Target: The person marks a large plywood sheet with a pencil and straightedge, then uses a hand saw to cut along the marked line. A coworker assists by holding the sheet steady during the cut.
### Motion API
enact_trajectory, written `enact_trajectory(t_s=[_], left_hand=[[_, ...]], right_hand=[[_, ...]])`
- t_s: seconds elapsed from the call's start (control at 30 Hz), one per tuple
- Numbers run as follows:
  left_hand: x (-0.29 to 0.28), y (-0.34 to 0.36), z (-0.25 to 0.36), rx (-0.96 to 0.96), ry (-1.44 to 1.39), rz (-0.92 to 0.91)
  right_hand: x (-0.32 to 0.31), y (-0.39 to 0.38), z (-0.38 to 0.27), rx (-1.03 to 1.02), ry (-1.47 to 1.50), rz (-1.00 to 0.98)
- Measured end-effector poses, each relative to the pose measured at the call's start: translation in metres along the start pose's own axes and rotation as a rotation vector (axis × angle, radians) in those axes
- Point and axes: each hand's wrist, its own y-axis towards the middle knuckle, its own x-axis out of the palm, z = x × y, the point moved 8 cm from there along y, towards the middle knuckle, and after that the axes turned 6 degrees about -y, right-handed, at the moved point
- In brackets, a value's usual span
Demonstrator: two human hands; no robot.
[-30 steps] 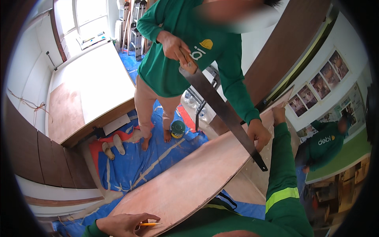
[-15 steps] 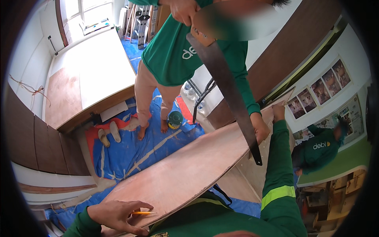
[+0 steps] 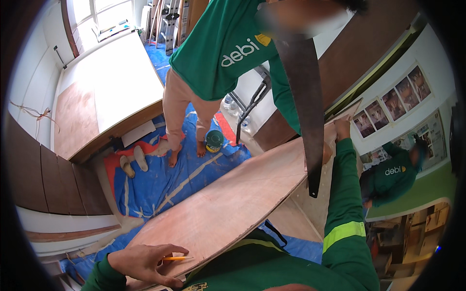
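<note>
A long plywood board [image 3: 218, 194] runs diagonally across the lower middle. My left hand [image 3: 145, 266] rests on its near end, holding a yellow pencil [image 3: 174, 258] with fingers curled. My right arm reaches along the board's right side, and my right hand [image 3: 342, 126] grips its far end. Facing me, a person in a green top [image 3: 208, 53] leans over with a handsaw [image 3: 303, 92]. The dark blade slopes steeply down beside the board's right edge, its handle indistinct near the blurred area at the top. The person's lower hand [image 3: 327, 153] is partly hidden behind the blade.
A pale platform [image 3: 116, 82] stands at the back left. Blue sheeting [image 3: 189, 179] with red material covers the floor, with shoes [image 3: 140, 160] and a bucket [image 3: 214, 141]. A ladder [image 3: 170, 31] leans at the back. Another green-clad person [image 3: 393, 174] is on the right.
The facing person has leaned further forward, and the saw's upper end has risen and moved right, making the blade steeper. My two hands stay in nearly the same places.
</note>
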Motion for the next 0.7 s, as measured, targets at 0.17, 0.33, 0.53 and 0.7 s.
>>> enact_trajectory(t_s=[0.17,0.33,0.53,0.7], left_hand=[[0.0,-0.005,0.013,0.135,0.043,0.099],[0.005,0.003,0.004,-0.026,0.036,-0.031],[0.003,0.006,0.003,-0.108,0.013,-0.015],[0.005,0.009,-0.003,-0.117,-0.039,-0.02]], right_hand=[[0.002,0.004,0.004,-0.054,-0.047,-0.059],[-0.002,0.011,-0.002,-0.29,-0.169,0.039],[-0.008,-0.012,-0.007,-0.081,-0.077,-0.06],[-0.011,-0.034,-0.019,0.01,-0.109,-0.084]])
